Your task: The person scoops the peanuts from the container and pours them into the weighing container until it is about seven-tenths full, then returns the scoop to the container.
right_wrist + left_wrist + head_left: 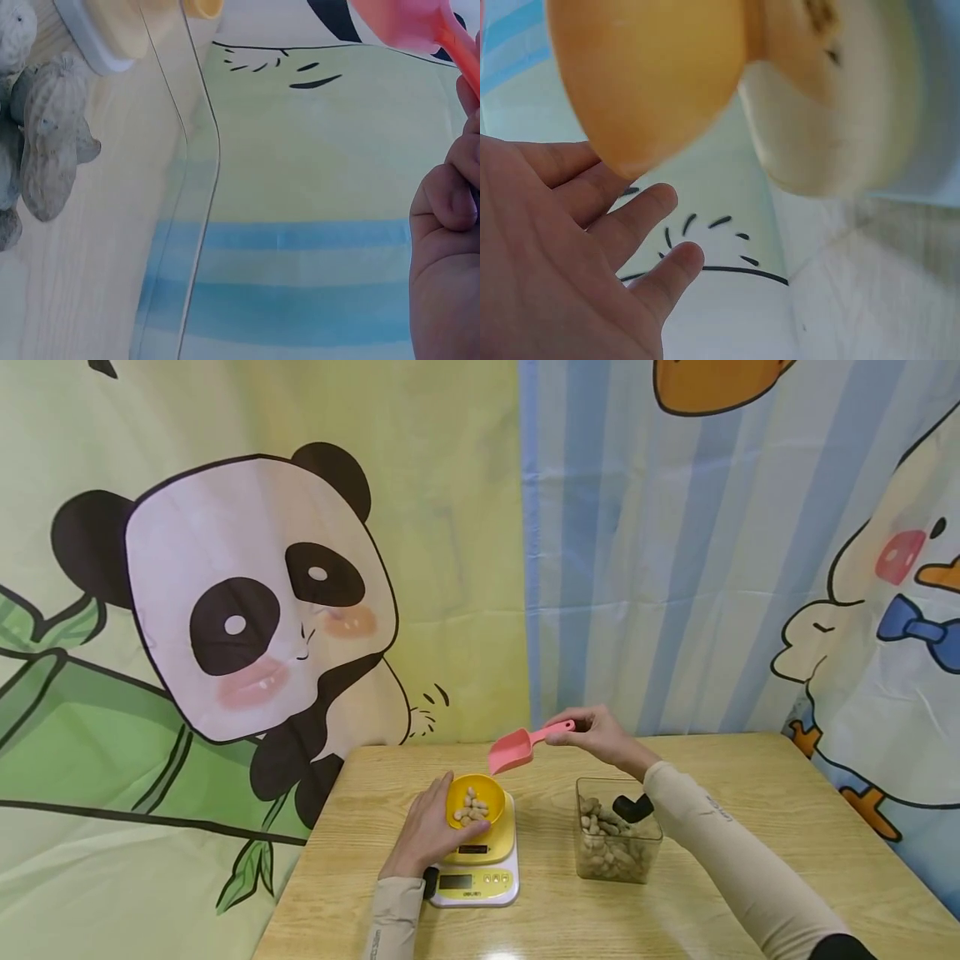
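A yellow bowl (498,793) with several peanuts (471,808) inside sits on a yellow-and-white kitchen scale (491,883). My left hand (433,828) holds the bowl, thumb along its near side and fingers at its left. In the left wrist view, the bowl's side (645,75) is close above the fingers. My right hand (600,739) pinches the handle of a pink scoop (513,750), whose head is above and right of the bowl. No peanuts are visible in the scoop. The right wrist view shows only part of the scoop (405,22).
Right of the scale stands a clear box (583,860) partly filled with peanuts, below my right wrist. All stand on a wooden table (540,910). Printed curtains (450,610) with a panda and a duck hang behind the table's far edge.
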Demonstrator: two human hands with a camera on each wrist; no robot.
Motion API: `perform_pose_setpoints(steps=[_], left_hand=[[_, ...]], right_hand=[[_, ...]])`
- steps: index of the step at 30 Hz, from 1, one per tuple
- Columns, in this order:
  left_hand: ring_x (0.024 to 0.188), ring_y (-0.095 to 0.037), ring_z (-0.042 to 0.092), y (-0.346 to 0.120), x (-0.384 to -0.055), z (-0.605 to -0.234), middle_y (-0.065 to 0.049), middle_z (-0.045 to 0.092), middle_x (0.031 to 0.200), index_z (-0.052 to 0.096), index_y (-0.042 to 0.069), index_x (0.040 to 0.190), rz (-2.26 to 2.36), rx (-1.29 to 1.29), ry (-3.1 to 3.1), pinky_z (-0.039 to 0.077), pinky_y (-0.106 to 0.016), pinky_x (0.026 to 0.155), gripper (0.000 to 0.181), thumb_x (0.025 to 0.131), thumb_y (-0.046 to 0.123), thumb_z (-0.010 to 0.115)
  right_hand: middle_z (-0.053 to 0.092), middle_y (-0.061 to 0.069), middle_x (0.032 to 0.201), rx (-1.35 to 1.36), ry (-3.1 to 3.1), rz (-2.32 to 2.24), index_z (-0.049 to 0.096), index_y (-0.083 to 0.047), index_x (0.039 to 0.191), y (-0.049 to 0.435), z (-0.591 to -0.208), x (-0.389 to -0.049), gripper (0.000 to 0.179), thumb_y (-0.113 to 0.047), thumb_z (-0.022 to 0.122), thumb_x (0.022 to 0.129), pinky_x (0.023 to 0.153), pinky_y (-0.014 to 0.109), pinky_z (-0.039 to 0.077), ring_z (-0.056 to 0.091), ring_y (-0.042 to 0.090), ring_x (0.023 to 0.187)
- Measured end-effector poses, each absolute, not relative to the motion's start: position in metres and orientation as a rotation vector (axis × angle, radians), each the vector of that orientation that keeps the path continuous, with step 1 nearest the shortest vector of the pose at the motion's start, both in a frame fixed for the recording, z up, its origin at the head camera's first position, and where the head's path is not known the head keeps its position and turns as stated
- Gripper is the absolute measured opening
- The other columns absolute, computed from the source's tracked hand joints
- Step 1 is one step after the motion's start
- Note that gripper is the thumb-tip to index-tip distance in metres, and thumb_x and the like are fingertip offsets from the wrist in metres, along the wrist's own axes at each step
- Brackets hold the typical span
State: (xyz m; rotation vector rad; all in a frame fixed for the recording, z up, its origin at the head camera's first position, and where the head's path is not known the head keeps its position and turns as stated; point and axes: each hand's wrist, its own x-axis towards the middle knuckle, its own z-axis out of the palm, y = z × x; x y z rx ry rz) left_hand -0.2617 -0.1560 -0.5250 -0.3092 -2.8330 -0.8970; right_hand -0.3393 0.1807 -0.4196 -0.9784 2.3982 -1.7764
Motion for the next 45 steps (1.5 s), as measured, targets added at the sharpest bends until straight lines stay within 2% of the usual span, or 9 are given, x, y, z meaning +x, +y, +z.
perform_pose_setpoints(steps=[5, 11, 16, 22, 28, 34, 39, 45], left_hand=[[0.144, -0.036, 0.037, -0.150, -0.264, -0.516, -0.012, 0.035, 0.161, 0.028, 0.012, 0.161, -0.884, -0.338, -2.816, 0.027, -0.055, 0.119, 0.117, 0.074, 0.081, 0.067], [0.145, -0.034, 0.036, -0.141, -0.264, -0.504, -0.011, 0.036, 0.161, 0.029, 0.013, 0.161, -0.876, -0.386, -2.810, 0.027, -0.054, 0.120, 0.119, 0.073, 0.087, 0.061], [0.146, -0.035, 0.034, -0.127, -0.263, -0.498, -0.010, 0.035, 0.162, 0.029, 0.013, 0.161, -0.897, -0.440, -2.811, 0.029, -0.055, 0.119, 0.117, 0.075, 0.086, 0.061], [0.150, -0.033, 0.028, -0.109, -0.264, -0.496, -0.009, 0.029, 0.164, 0.026, 0.015, 0.162, -0.923, -0.496, -2.831, 0.028, -0.054, 0.119, 0.114, 0.078, 0.085, 0.059], [0.150, -0.032, 0.026, -0.093, -0.265, -0.496, -0.009, 0.028, 0.165, 0.023, 0.019, 0.163, -0.954, -0.581, -2.830, 0.028, -0.054, 0.119, 0.113, 0.078, 0.087, 0.055], [0.151, -0.032, 0.027, -0.077, -0.260, -0.500, -0.009, 0.027, 0.165, 0.023, 0.022, 0.163, -1.011, -0.634, -2.818, 0.028, -0.058, 0.118, 0.111, 0.078, 0.086, 0.057], [0.151, -0.029, 0.027, -0.065, -0.257, -0.503, -0.006, 0.028, 0.165, 0.025, 0.024, 0.163, -1.014, -0.666, -2.813, 0.029, -0.056, 0.118, 0.108, 0.079, 0.084, 0.059], [0.150, -0.028, 0.028, -0.053, -0.256, -0.503, -0.005, 0.030, 0.165, 0.024, 0.025, 0.163, -0.975, -0.710, -2.824, 0.029, -0.053, 0.119, 0.105, 0.081, 0.080, 0.060]], right_hand=[[0.069, 0.013, 0.087, -0.939, 2.420, -1.801, 0.079, -0.011, 0.110, 0.187, -0.414, -0.335, 0.019, -0.014, 0.078, 0.091, 0.056, 0.027, 0.045, 0.048, 0.016, 0.064], [0.066, 0.011, 0.081, -0.908, 2.447, -1.829, 0.079, -0.010, 0.110, 0.196, -0.412, -0.330, 0.021, -0.014, 0.080, 0.089, 0.054, 0.023, 0.041, 0.045, 0.011, 0.062], [0.068, 0.008, 0.083, -0.927, 2.426, -1.868, 0.078, -0.007, 0.113, 0.208, -0.413, -0.325, 0.024, -0.014, 0.079, 0.090, 0.056, 0.024, 0.044, 0.047, 0.013, 0.064], [0.071, 0.012, 0.091, -0.898, 2.458, -1.880, 0.076, -0.004, 0.117, 0.226, -0.415, -0.317, 0.027, -0.015, 0.077, 0.092, 0.060, 0.027, 0.050, 0.053, 0.015, 0.067], [0.069, 0.013, 0.086, -0.904, 2.500, -1.884, 0.076, -0.006, 0.117, 0.244, -0.421, -0.314, 0.024, -0.013, 0.074, 0.094, 0.056, 0.030, 0.044, 0.045, 0.016, 0.062], [0.066, 0.008, 0.081, -0.882, 2.555, -1.876, 0.076, -0.006, 0.116, 0.262, -0.430, -0.308, 0.022, -0.012, 0.072, 0.096, 0.053, 0.036, 0.040, 0.042, 0.017, 0.060], [0.064, 0.011, 0.080, -0.854, 2.558, -1.903, 0.076, -0.005, 0.116, 0.273, -0.436, -0.302, 0.021, -0.009, 0.072, 0.095, 0.052, 0.034, 0.039, 0.040, 0.017, 0.060], [0.066, 0.012, 0.085, -0.794, 2.592, -1.906, 0.077, -0.010, 0.115, 0.284, -0.439, -0.297, 0.021, -0.013, 0.074, 0.095, 0.052, 0.031, 0.040, 0.041, 0.019, 0.060]])
